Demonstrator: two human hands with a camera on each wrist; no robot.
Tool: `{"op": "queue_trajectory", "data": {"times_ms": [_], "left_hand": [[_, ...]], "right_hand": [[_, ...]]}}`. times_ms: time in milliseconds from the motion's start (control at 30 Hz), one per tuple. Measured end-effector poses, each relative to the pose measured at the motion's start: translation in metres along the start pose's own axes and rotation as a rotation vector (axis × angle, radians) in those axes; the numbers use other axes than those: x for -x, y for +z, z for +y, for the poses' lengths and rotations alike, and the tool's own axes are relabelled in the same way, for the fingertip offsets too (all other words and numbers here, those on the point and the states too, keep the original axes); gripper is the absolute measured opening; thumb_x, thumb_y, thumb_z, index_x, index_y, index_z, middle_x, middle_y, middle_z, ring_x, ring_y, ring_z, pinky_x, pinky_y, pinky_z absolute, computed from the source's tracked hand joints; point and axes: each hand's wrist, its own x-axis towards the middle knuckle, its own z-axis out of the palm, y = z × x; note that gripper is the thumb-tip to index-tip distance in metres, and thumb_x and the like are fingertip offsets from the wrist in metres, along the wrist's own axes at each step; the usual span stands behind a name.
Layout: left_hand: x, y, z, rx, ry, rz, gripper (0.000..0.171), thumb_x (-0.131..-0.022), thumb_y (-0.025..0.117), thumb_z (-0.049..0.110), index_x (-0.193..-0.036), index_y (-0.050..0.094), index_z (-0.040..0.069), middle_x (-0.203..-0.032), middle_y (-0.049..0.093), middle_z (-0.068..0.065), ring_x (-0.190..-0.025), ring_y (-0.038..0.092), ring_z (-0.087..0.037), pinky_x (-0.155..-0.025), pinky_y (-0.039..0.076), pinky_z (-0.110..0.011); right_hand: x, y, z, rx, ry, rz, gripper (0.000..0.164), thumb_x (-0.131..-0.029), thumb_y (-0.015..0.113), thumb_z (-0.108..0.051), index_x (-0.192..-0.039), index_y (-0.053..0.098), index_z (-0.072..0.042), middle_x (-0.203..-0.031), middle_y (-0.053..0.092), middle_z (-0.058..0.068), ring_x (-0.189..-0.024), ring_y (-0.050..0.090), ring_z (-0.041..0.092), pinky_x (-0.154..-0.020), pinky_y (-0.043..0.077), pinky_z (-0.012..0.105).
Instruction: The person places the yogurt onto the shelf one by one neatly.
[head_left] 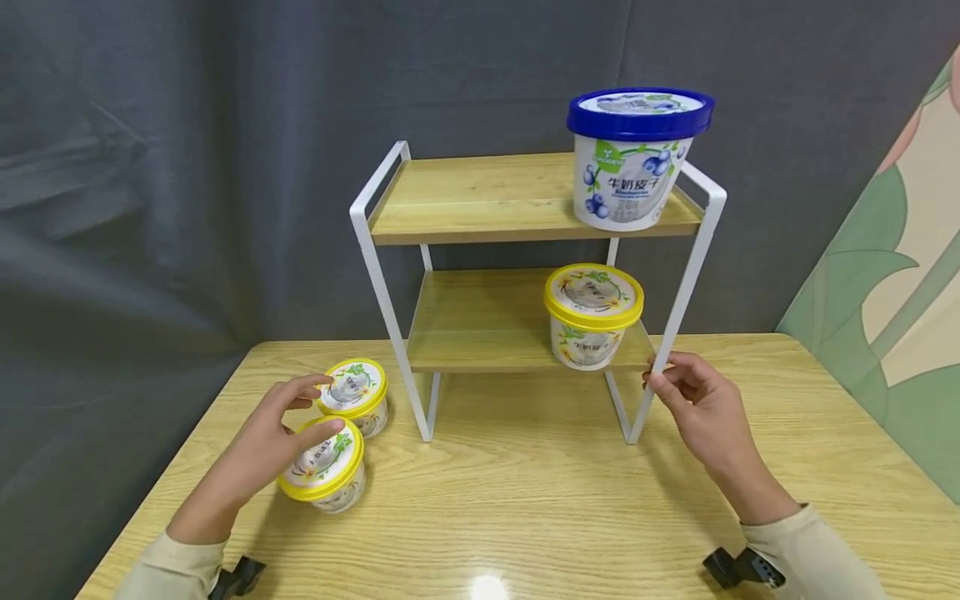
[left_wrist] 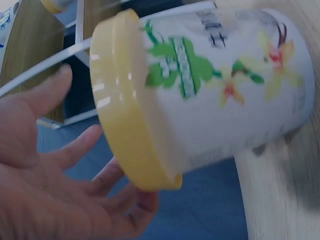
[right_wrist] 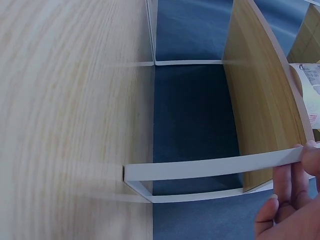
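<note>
My left hand (head_left: 266,433) hovers over two yellow-lidded ice cream tubs on the table's left side. Its fingers reach toward the rear tub (head_left: 351,387) and its thumb lies over the front tub (head_left: 321,462). In the left wrist view, the fingers (left_wrist: 117,172) are spread beside the yellow lid of a tub (left_wrist: 225,85); whether they touch it I cannot tell. My right hand (head_left: 703,408) pinches the front right leg of a two-tier shelf rack (head_left: 517,225), thumb in front and fingers behind. In the right wrist view, that hand (right_wrist: 295,200) grips the white frame near the lower board.
A large blue-lidded tub (head_left: 632,167) stands on the upper board's right end. Another yellow-lidded tub (head_left: 592,321) sits on the lower board at the right. Behind the wooden table (head_left: 510,500) hangs a dark grey curtain (head_left: 480,75); a floral panel (head_left: 900,275) borders the right.
</note>
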Motion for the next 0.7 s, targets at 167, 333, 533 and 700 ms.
{"op": "queue_trajectory", "data": {"times_ms": [167, 333, 533, 700], "left_hand": [[0.004, -0.001, -0.005, -0.056, 0.022, -0.069, 0.090, -0.074, 0.088, 0.033, -0.148, 0.040, 0.013, -0.137, 0.043, -0.020, -0.127, 0.044, -0.043, -0.092, 0.035, -0.063], [0.005, -0.003, -0.008, -0.188, 0.005, -0.087, 0.103, -0.061, 0.095, 0.036, -0.147, 0.042, 0.014, -0.139, 0.044, -0.020, -0.128, 0.043, -0.046, -0.084, 0.026, -0.060], [0.009, -0.010, -0.014, -0.300, 0.024, -0.138, 0.099, -0.058, 0.094, 0.042, -0.141, 0.050, 0.011, -0.129, 0.055, -0.011, -0.119, 0.055, -0.035, -0.077, 0.028, -0.046], [0.010, -0.013, -0.020, -0.341, 0.124, -0.171, 0.102, -0.051, 0.096, 0.043, -0.137, 0.054, 0.007, -0.126, 0.056, -0.007, -0.112, 0.060, -0.032, -0.076, 0.031, -0.044]], "right_hand": [[-0.002, 0.000, 0.001, -0.003, -0.017, -0.004, 0.022, -0.097, 0.062, -0.005, -0.116, 0.061, 0.005, -0.087, 0.068, -0.024, -0.079, 0.064, -0.005, -0.071, 0.049, 0.010], [-0.002, 0.001, 0.003, -0.025, -0.045, -0.001, 0.020, -0.096, 0.061, -0.001, -0.115, 0.060, 0.006, -0.088, 0.067, -0.023, -0.079, 0.063, -0.005, -0.070, 0.047, 0.010], [-0.002, 0.004, 0.002, -0.061, -0.045, -0.016, 0.020, -0.096, 0.061, 0.001, -0.115, 0.058, 0.007, -0.090, 0.067, -0.020, -0.081, 0.063, -0.004, -0.070, 0.047, 0.011], [-0.001, 0.003, 0.003, -0.055, -0.042, -0.011, 0.019, -0.096, 0.061, 0.001, -0.115, 0.058, 0.006, -0.089, 0.068, -0.018, -0.080, 0.062, -0.004, -0.069, 0.046, 0.012]]}}
